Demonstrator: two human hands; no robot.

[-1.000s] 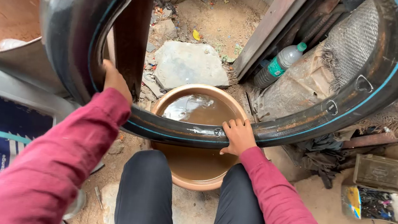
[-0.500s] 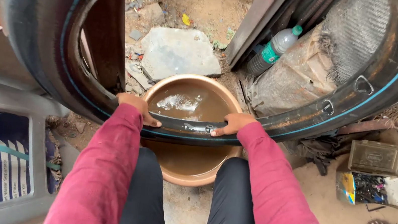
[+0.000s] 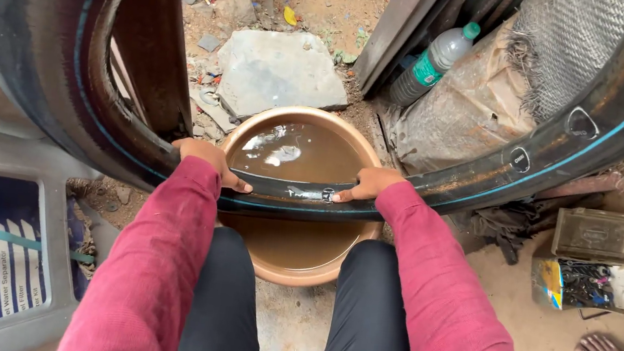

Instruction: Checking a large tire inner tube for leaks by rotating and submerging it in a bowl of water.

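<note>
left hand (image 3: 210,161): palm down, gripping | right hand (image 3: 367,182): palm down, gripping

The big black rubber inner tube (image 3: 486,181) lies across the round brown tub of muddy water (image 3: 289,264). The left hand (image 3: 210,161) and right hand (image 3: 369,182) press on it. Behind the tub lies a flat grey stone (image 3: 277,72). A clear plastic bottle (image 3: 430,63) stands to the right.

A large black rubber inner tube (image 3: 570,144) with a thin blue stripe curves before me, its lowest stretch lying across a round tub (image 3: 293,264) of muddy water
</note>
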